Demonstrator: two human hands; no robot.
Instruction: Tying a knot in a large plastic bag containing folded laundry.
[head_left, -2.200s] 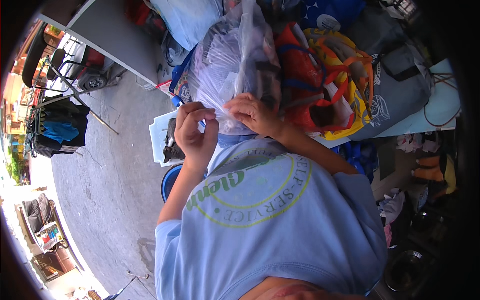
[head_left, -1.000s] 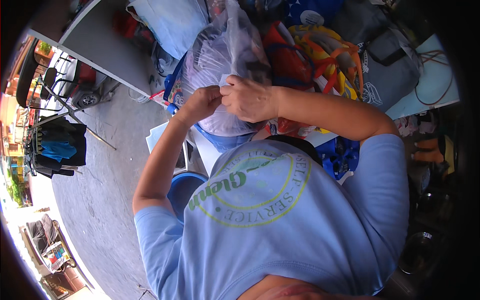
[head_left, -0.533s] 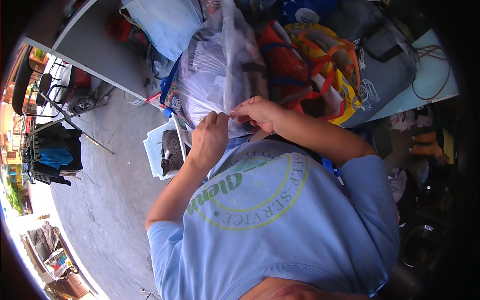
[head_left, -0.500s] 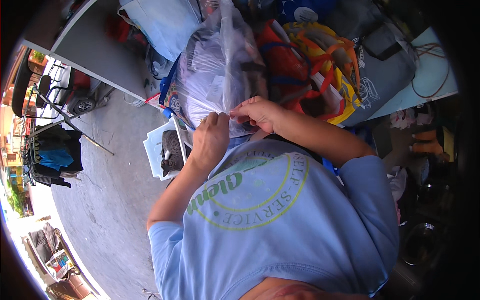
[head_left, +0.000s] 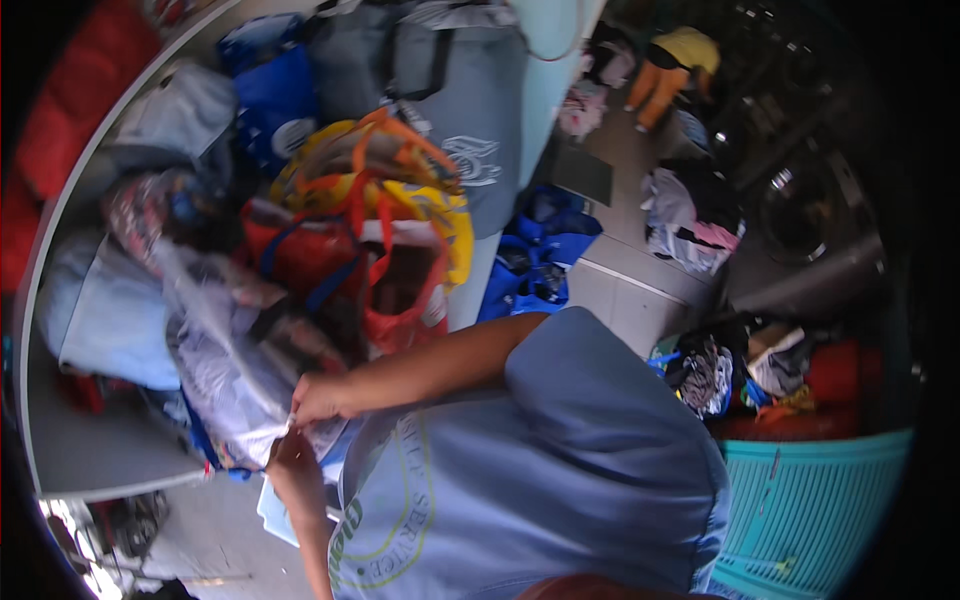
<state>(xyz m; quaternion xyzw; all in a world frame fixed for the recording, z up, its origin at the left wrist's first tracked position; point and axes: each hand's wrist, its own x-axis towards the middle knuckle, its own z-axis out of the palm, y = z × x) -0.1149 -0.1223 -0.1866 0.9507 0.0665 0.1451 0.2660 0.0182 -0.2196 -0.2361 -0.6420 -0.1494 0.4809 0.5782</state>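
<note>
A clear plastic bag packed with pale lilac and patterned cloth lies on the counter at the left. My right hand pinches the bag's gathered edge at its near right side. Just below it, my left hand closes on the same edge, its fingers partly hidden and a little blurred. The two hands almost touch. Beside the bag stands a red bag with red and blue straps. Light blue folded cloth lies on the bag's other side.
Behind are a yellow bag with orange handles, a grey bag and a blue bag. On the right are blue bags, laundry piles, a turquoise slatted basket and a round-doored machine. A person bends far back.
My view has swung to the right, bringing the floor, laundry piles and turquoise basket into sight. Both hands stay together on the plastic bag's edge. The cat in the white tub has left the view.
</note>
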